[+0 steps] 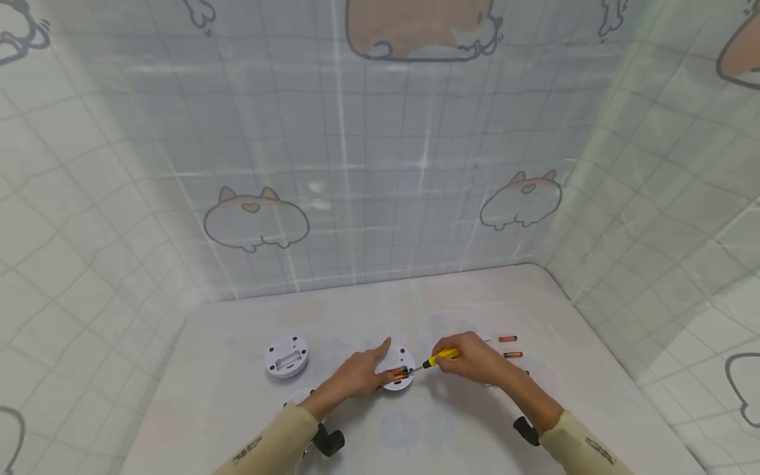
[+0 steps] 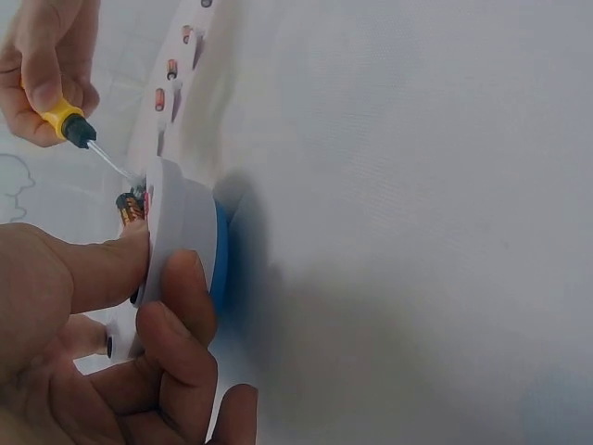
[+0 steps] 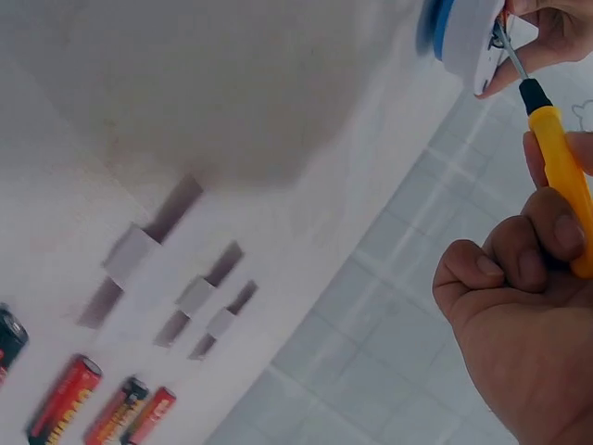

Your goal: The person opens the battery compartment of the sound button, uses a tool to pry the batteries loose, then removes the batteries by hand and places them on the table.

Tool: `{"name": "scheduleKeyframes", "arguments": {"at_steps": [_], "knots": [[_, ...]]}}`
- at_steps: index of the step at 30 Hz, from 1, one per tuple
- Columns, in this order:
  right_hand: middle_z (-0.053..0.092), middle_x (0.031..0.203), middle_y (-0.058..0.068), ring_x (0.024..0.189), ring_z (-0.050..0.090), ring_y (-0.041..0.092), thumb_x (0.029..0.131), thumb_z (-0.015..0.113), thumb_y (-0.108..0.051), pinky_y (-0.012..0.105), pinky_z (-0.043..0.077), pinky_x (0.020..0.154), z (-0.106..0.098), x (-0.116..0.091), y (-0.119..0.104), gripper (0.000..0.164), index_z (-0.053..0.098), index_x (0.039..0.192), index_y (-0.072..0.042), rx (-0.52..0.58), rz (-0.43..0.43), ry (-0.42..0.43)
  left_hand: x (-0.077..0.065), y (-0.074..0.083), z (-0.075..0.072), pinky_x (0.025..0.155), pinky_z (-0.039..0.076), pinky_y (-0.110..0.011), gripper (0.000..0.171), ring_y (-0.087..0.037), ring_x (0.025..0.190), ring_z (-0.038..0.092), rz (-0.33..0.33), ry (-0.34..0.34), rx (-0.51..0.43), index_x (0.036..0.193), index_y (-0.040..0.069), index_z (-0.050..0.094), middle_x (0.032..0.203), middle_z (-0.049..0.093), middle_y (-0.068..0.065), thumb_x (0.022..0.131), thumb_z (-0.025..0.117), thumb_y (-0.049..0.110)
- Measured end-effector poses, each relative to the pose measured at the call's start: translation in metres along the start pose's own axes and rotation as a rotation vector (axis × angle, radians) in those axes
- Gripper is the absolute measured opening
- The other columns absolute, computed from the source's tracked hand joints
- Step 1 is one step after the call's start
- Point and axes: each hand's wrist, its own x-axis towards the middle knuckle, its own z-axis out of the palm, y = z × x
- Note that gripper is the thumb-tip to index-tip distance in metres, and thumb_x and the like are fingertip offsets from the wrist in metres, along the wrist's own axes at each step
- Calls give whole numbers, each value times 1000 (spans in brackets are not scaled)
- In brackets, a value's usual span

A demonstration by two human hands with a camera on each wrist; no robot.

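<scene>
A round white device (image 1: 388,358) with a blue lower rim lies with its battery side up. My left hand (image 1: 356,374) grips it by the edge, thumb across the top and fingers curled below in the left wrist view. Red-and-black batteries (image 1: 399,373) sit in its compartment, partly covered by the thumb. A yellow screwdriver (image 3: 561,171) with a black collar is held in my right hand (image 1: 472,356). Its metal tip touches the device by the battery ends; the exact contact is too small to tell.
At left stands another white round device (image 1: 289,368) with its battery compartment uncovered. A further one (image 1: 299,397) is half hidden behind the left forearm. Loose batteries (image 3: 65,400) and small white pieces (image 3: 130,257) lie at right. Patterned sheets (image 1: 380,165) wall in the table.
</scene>
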Motion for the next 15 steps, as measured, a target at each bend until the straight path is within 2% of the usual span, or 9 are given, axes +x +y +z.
{"name": "scheduleKeyframes", "arguments": {"at_steps": [3, 6, 11, 15], "knots": [[69, 99, -15, 89, 57, 11, 89, 71, -22, 31, 51, 80, -1, 0, -7, 15, 76, 103, -26, -47, -21, -9, -1, 4, -1, 70, 41, -36, 78, -21, 91, 55, -14, -1, -5, 158, 17, 34, 142, 58, -14, 93, 73, 36], [70, 104, -14, 95, 58, 11, 89, 71, -24, 35, 52, 85, -1, 0, -17, 18, 76, 106, -25, -135, -30, -21, -1, 5, 0, 72, 42, -37, 78, -22, 93, 55, -27, -6, -10, 158, 18, 34, 145, 55, -16, 92, 73, 37], [69, 99, -13, 92, 58, 10, 88, 73, -27, 36, 51, 85, -3, -1, -34, 17, 77, 105, -24, -299, -51, 6, 0, 2, 2, 84, 44, -43, 79, -23, 99, 55, -23, 3, -16, 158, 18, 34, 143, 58, -16, 93, 73, 37], [68, 95, -15, 87, 56, 7, 88, 74, -28, 36, 50, 84, -4, -2, -41, 16, 78, 103, -24, -362, -82, 23, 0, -1, 2, 80, 44, -42, 79, -22, 95, 57, -20, 1, -34, 159, 18, 33, 139, 60, -15, 93, 73, 37]]}}
